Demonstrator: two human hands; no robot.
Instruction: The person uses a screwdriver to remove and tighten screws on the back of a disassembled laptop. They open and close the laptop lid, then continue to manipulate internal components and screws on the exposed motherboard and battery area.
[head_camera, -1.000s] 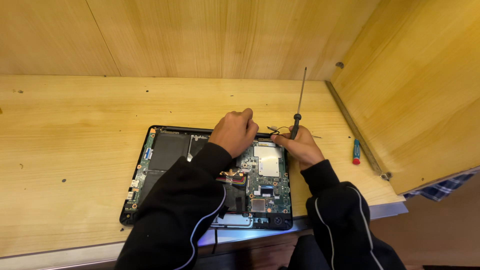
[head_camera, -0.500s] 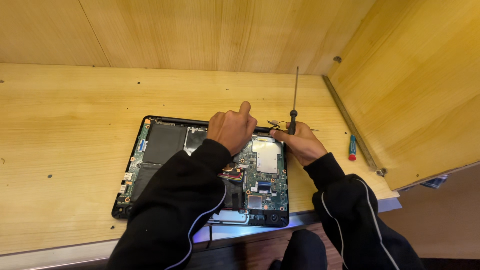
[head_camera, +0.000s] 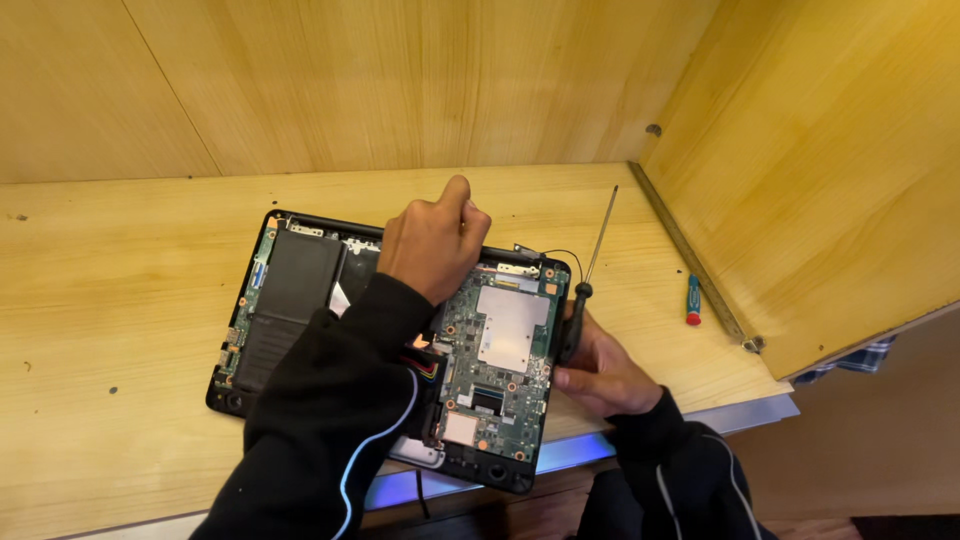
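Note:
An opened black laptop base (head_camera: 300, 290) lies on the wooden desk, its green circuit board (head_camera: 490, 370) and silver shield plate (head_camera: 510, 325) exposed. My left hand (head_camera: 432, 245) rests knuckles-up on the laptop's far edge near the middle, fingers curled down onto it. My right hand (head_camera: 598, 375) sits at the laptop's right edge and grips a long screwdriver (head_camera: 585, 290) by its black handle. The thin shaft points away from me, up toward the back wall. Both arms wear black sleeves.
A small red and blue screwdriver (head_camera: 692, 300) lies on the desk (head_camera: 120, 330) to the right, near a metal rail (head_camera: 695, 255) at the foot of the wooden side panel. Wooden panels close the back and right. The desk's front edge glows blue below the laptop.
My right hand has slid back toward me along the laptop's right edge with the long screwdriver. The left hand stays on the far edge. The view has shifted.

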